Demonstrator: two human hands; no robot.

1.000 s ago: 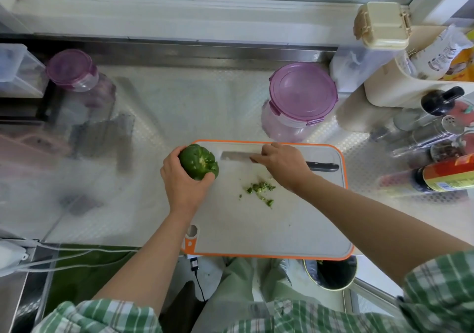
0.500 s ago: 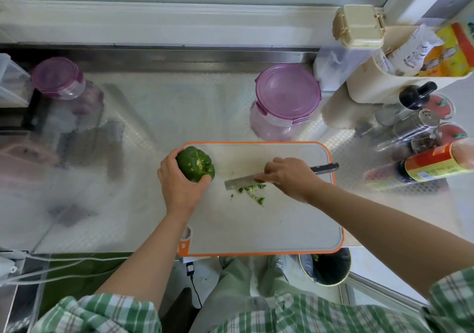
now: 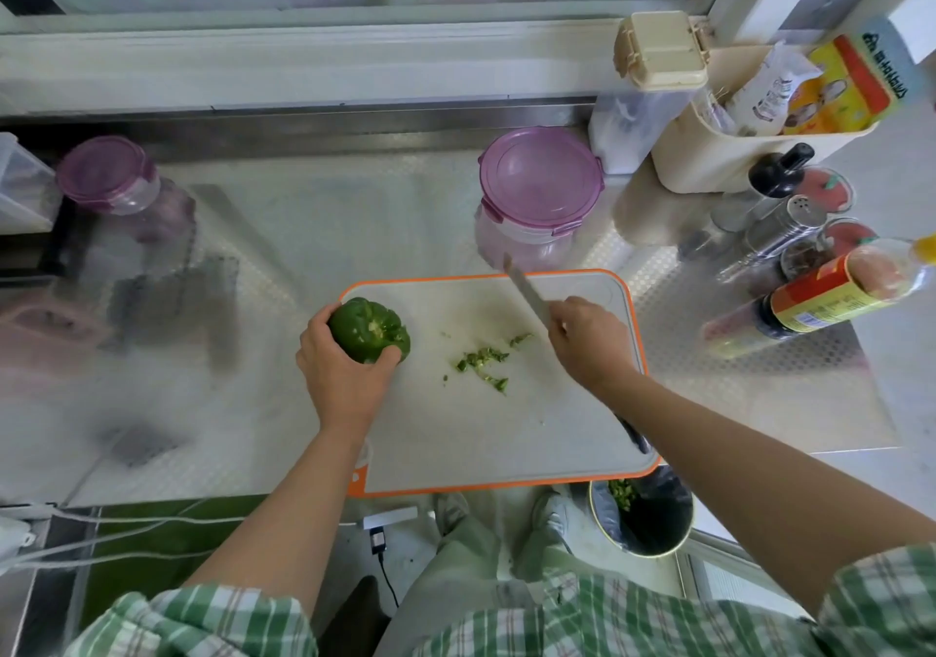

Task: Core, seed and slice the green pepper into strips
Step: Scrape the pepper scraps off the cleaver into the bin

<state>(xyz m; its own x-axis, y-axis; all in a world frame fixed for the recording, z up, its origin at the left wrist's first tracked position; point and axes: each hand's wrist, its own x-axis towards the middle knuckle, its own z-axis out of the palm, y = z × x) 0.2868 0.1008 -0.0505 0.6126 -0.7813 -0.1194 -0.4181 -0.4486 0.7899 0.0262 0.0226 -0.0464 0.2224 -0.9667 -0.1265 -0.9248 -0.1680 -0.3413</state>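
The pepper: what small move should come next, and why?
Probably bring the knife to the pepper and halve it: the left hand grips it whole on the board, the right hand holds the blade pointing away, and only small scraps are cut.

Printed matter, placed from the right hand gripping the knife; all of it lies well to the right of the left hand gripping the green pepper.

(a) Yellow-and-red packet, far beyond the knife grip and to its right: a row of dark Chinese characters along one edge, turned sideways and too distorted to read.

(b) White sachet, just beside (a): grey print, illegible.

(c) Bottle, right of the knife grip: red-and-yellow label with a pale panel of fine print (too small to read).

No word or number is legible.
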